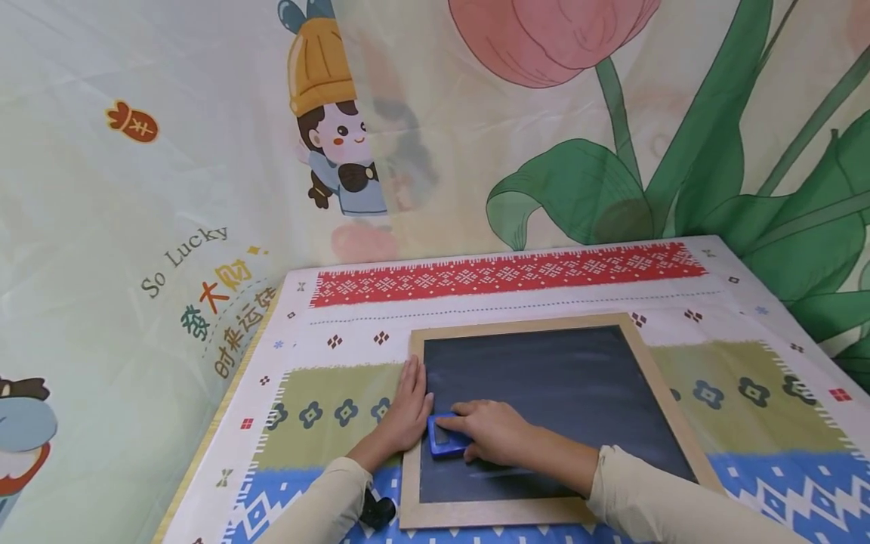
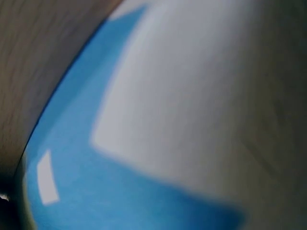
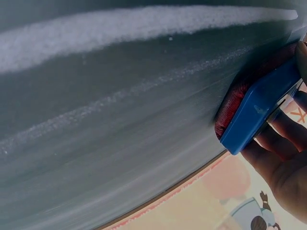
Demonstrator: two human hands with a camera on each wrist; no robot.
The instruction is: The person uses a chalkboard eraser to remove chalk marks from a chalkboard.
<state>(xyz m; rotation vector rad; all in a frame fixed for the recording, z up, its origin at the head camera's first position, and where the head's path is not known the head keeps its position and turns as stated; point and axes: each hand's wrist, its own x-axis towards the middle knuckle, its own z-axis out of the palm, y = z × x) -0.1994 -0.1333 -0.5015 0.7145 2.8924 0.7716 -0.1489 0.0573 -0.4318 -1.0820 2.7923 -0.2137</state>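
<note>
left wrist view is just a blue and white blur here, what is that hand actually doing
Observer: The left hand lies flat with straight fingers on the wooden frame of the chalkboard, at its left edge.
Operator: and the other hand
Observer: The right hand grips a blue eraser and presses it on the board near the left edge.
Operator: is the felt really on the slate
Observer: Yes; in the right wrist view the eraser's red pad sits against the dark surface.
Operator: any chalk left
Observer: A white chalk streak runs across the board in that view.
</note>
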